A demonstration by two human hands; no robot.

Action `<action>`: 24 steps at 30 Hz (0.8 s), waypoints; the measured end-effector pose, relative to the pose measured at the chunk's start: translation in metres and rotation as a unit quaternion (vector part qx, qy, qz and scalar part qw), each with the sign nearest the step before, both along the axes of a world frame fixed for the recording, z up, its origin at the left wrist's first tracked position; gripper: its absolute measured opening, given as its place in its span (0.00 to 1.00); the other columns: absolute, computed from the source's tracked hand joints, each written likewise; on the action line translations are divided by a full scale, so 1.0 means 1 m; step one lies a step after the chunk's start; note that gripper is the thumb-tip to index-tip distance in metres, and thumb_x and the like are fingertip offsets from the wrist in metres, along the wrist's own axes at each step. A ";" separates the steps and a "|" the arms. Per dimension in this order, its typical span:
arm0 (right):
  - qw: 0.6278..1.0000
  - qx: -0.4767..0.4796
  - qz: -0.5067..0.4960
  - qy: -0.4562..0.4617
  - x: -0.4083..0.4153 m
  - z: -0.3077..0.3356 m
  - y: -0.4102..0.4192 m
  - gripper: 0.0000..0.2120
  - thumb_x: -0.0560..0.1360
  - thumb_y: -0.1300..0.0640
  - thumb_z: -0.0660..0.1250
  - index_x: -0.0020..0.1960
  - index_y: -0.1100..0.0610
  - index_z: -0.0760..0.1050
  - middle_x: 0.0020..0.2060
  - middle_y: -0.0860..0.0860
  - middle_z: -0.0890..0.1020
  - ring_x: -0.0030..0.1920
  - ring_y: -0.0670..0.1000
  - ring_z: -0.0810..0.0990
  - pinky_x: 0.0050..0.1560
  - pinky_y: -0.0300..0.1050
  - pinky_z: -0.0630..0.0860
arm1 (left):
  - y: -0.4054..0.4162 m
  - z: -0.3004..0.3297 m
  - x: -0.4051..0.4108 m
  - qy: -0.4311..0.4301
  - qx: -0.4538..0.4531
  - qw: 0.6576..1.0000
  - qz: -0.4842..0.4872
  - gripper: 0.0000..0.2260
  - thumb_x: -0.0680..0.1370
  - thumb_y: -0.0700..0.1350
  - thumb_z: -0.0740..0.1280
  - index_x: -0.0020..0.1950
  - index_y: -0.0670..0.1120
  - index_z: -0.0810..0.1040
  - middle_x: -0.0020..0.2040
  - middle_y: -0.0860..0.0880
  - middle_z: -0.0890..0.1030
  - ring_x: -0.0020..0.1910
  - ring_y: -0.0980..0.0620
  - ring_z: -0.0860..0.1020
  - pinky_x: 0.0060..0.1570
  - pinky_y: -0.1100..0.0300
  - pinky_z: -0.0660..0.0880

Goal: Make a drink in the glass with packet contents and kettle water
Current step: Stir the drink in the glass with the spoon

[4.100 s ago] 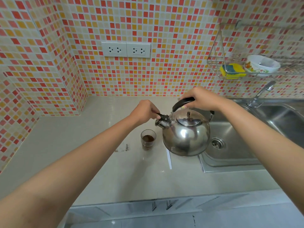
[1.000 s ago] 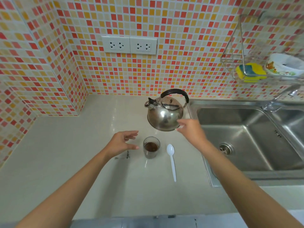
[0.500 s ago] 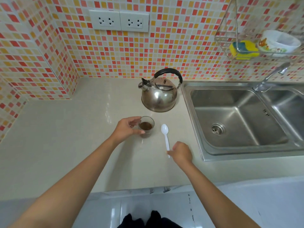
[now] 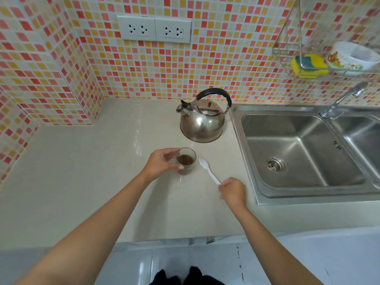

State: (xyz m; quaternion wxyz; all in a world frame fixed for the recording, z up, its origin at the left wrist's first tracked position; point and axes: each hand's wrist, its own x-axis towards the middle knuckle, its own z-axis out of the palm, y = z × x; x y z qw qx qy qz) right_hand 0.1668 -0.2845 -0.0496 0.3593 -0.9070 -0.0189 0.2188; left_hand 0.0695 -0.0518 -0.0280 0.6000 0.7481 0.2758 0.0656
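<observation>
spoon (image 4: 208,170) lifted since – 1 glass (image 4: 186,160) | 1 kettle (image 4: 202,118) | 2 hands

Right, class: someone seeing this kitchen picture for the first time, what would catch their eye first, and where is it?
The red, orange and yellow mosaic wall tiles dominate the background. At centre, the left hand grips a small glass of dark drink while the right hand holds a white spoon by its handle end. A shiny steel kettle stands behind them, beside the sink.

Home kitchen: steel sink (image 4: 304,153), tap (image 4: 345,99), kettle (image 4: 202,120) (mosaic-tiled wall (image 4: 226,58)).
</observation>
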 end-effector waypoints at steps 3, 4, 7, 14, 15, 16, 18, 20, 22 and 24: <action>0.991 0.122 -0.039 -0.028 0.008 0.014 -0.006 0.03 0.71 0.68 0.65 0.40 0.65 0.77 0.36 0.63 0.83 0.26 0.53 0.80 0.28 0.38 0.71 | 0.001 0.001 0.000 0.000 -0.004 1.000 -0.002 0.31 0.61 0.36 0.81 0.63 0.45 0.79 0.57 0.45 0.83 0.60 0.50 0.80 0.63 0.63 0.71; 0.986 0.153 -0.046 -0.048 0.012 0.022 -0.007 0.03 0.71 0.69 0.65 0.40 0.65 0.77 0.35 0.62 0.82 0.25 0.49 0.80 0.26 0.35 0.71 | 0.001 0.001 0.001 -0.001 -0.006 1.000 -0.002 0.30 0.61 0.36 0.81 0.62 0.45 0.79 0.56 0.45 0.83 0.59 0.50 0.80 0.63 0.63 0.71; 0.960 0.245 -0.062 -0.119 0.022 0.053 -0.005 0.05 0.72 0.69 0.66 0.41 0.63 0.79 0.32 0.60 0.81 0.23 0.41 0.78 0.27 0.26 0.69 | 0.002 0.001 0.001 -0.006 -0.017 1.000 -0.004 0.29 0.60 0.35 0.81 0.60 0.47 0.80 0.55 0.47 0.83 0.58 0.50 0.80 0.63 0.62 0.72; 0.912 0.355 0.012 -0.206 0.033 0.112 0.019 0.09 0.74 0.61 0.67 0.41 0.48 0.80 0.27 0.43 0.81 0.28 0.40 0.76 0.34 0.26 0.71 | 0.006 -0.001 0.003 -0.010 -0.036 0.999 -0.020 0.26 0.61 0.36 0.80 0.54 0.56 0.80 0.53 0.52 0.83 0.55 0.56 0.79 0.57 0.67 0.71; 0.910 0.353 0.038 -0.213 0.031 0.115 0.024 0.09 0.75 0.59 0.67 0.41 0.46 0.80 0.28 0.43 0.81 0.29 0.40 0.76 0.35 0.27 0.71 | 0.006 -0.001 0.003 -0.010 -0.038 0.999 -0.022 0.26 0.61 0.36 0.80 0.53 0.57 0.80 0.53 0.53 0.83 0.55 0.57 0.79 0.56 0.69 0.71; 0.910 0.346 0.065 -0.220 0.028 0.115 0.029 0.09 0.75 0.57 0.66 0.41 0.44 0.79 0.29 0.44 0.81 0.30 0.41 0.77 0.36 0.27 0.72 | 0.006 -0.001 0.003 -0.010 -0.041 0.999 -0.023 0.26 0.61 0.36 0.80 0.53 0.58 0.80 0.52 0.54 0.83 0.55 0.57 0.79 0.54 0.70 0.71; 0.909 0.313 0.130 -0.241 0.021 0.110 0.041 0.09 0.76 0.57 0.65 0.40 0.44 0.78 0.32 0.45 0.81 0.32 0.43 0.78 0.37 0.30 0.73 | 0.007 -0.002 0.003 -0.010 -0.044 0.999 -0.022 0.28 0.62 0.36 0.80 0.56 0.57 0.80 0.54 0.54 0.83 0.56 0.57 0.79 0.53 0.73 0.71; 0.903 0.266 0.208 -0.265 0.016 0.098 0.051 0.07 0.76 0.59 0.64 0.43 0.51 0.79 0.36 0.47 0.80 0.34 0.44 0.77 0.39 0.36 0.75 | 0.008 -0.003 0.003 -0.013 -0.042 0.999 -0.027 0.29 0.62 0.36 0.80 0.59 0.54 0.80 0.55 0.53 0.83 0.57 0.57 0.79 0.54 0.73 0.71; 0.892 0.224 0.277 -0.277 0.012 0.084 0.060 0.06 0.77 0.61 0.64 0.44 0.59 0.79 0.39 0.47 0.79 0.36 0.44 0.75 0.41 0.36 0.73 | 0.008 -0.004 0.004 -0.016 -0.041 0.999 -0.029 0.30 0.61 0.36 0.80 0.61 0.50 0.80 0.56 0.51 0.83 0.58 0.55 0.79 0.57 0.70 0.70; 0.887 0.197 0.318 -0.271 0.010 0.071 0.069 0.07 0.77 0.62 0.63 0.44 0.62 0.79 0.39 0.51 0.80 0.37 0.42 0.73 0.43 0.28 0.69 | 0.009 -0.003 0.005 -0.017 -0.041 0.999 -0.030 0.30 0.61 0.35 0.80 0.62 0.47 0.80 0.57 0.49 0.83 0.59 0.53 0.80 0.61 0.67 0.71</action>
